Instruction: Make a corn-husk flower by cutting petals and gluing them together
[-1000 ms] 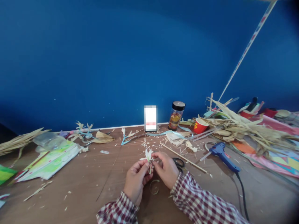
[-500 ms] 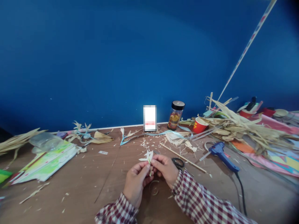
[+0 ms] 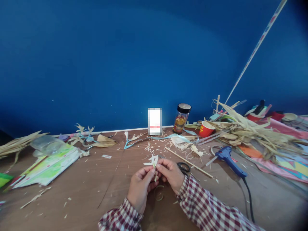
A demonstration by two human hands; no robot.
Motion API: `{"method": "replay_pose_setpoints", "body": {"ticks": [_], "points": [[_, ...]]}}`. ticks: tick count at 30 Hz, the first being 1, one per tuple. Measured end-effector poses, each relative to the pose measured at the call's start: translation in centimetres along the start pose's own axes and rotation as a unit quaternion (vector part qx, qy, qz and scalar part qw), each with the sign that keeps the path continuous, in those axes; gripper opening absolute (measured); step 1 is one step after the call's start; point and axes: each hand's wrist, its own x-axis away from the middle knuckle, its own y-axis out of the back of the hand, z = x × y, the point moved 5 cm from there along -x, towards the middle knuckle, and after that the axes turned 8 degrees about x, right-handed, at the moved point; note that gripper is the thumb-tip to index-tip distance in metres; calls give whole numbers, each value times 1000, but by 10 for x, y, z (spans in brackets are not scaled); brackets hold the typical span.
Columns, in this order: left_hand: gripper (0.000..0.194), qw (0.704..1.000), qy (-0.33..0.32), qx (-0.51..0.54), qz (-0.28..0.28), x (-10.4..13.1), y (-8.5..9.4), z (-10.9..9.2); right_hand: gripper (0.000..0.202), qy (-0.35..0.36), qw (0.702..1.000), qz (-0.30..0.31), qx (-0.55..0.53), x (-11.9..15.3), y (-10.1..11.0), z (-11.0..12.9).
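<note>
Flower-shaped piece: white, petals spread upward, held at its base between both hands, nearer the wearer than the jar and to its left.
Left hand: thumb and forefinger closed in a pinch on the base, the other fingers curled below.
Right hand: thumb and forefinger pinched together at the base's right side.
Work in hand: by judgement, fine fingertip shaping or securing of the base; any shift of grip calls for light pressure, one pinch steadying the thin petals.
Pale curl: on the table below the hands, well to the near side of the jar.
Scissors: dark handles beside the right hand, nearer than the jar.
Thin stick: slanting on the near side of the jar.
Glue gun: right of the jar and nearer, cord trailing.
Red cup: tilted, just right of the jar.
Hard to see: fingers cover the base and any binding; the scissor blades are largely hidden; a pixelated patch left of the jar cannot be read.
</note>
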Motion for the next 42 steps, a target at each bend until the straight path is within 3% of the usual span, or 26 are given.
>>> {"method": "replay_pose_setpoints", "body": {"ticks": [21, 27, 42], "points": [[27, 1000, -3, -16, -26, 1, 3, -1, 18, 43, 993, -28, 104, 3, 2, 3], [24, 998, -35, -28, -36, 0, 3, -4, 15, 55, 991, -28, 119, 5, 3, 9], [23, 998, -43, -39, -23, 1, 3, -4, 14, 41, 991, -24, 128, 5, 2, 13]]}}
